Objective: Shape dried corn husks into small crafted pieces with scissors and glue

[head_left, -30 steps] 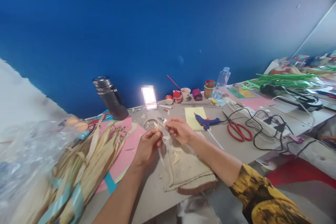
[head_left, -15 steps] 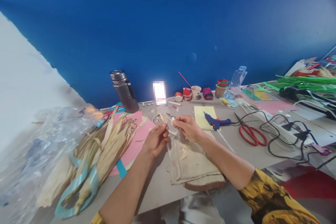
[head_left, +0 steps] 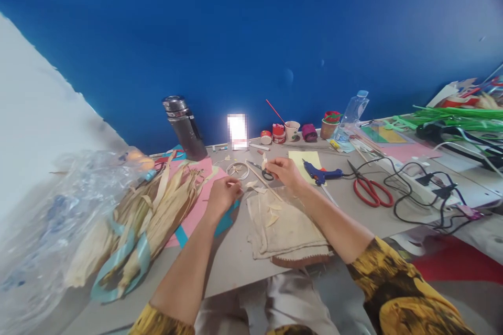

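My right hand (head_left: pixel 285 171) pinches a small pale petal-like piece, seemingly of corn husk (head_left: pixel 264 159), upright between thumb and fingertips. Just under those fingers lie small dark-handled scissors (head_left: pixel 268 175). My left hand (head_left: pixel 223 197) is closed with its fingers curled over pink and blue paper; whether anything is in them is hidden. Beyond its fingertips rests a pale ring (head_left: pixel 248 171). Loose husk scraps (head_left: pixel 255 187) lie between my hands, with more on a folded beige cloth (head_left: pixel 291 235) nearer me.
Dried corn husks (head_left: pixel 157 225) and clear plastic wrap (head_left: pixel 51 225) cover the left side. A dark flask (head_left: pixel 184 131) stands behind. To the right are a blue glue gun (head_left: pixel 322 174), red-handled scissors (head_left: pixel 371 191) and a corded power strip (head_left: pixel 428 183). Paint jars (head_left: pixel 279 134) line the wall.
My hands have moved apart: the left went down and left, away from the husk piece, while the right keeps it. The small scissors and ring show more fully. The view has shifted slightly.
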Demonstrator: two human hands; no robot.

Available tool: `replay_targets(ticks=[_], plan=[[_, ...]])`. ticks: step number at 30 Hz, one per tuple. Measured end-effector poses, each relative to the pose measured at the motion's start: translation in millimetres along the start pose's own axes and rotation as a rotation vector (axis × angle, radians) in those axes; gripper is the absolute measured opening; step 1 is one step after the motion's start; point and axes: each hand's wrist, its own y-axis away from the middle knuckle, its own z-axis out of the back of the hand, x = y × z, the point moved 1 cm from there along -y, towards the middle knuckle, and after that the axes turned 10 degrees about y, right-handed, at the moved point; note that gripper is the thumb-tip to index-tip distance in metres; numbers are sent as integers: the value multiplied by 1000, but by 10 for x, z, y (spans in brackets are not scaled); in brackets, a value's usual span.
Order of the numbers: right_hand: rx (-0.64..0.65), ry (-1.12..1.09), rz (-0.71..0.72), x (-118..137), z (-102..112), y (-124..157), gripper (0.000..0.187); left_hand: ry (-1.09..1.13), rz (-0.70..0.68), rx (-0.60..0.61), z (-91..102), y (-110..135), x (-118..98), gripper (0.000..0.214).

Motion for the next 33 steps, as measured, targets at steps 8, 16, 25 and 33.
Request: replay_targets(ticks=[8,16,25,33], plan=[[190,149,164,117,-122,156,20,105,-103,91,-72,136,-236,23],[324,413,351,135,-162,181,16,197,-81,192,-173,222,-216,28],[254,1578,-79,149,1400,45,42,473,107,124,-60,168,-403,34],[335,1616,32,-330,1625,187,43,528,78,111,-172,127,-750,26]])
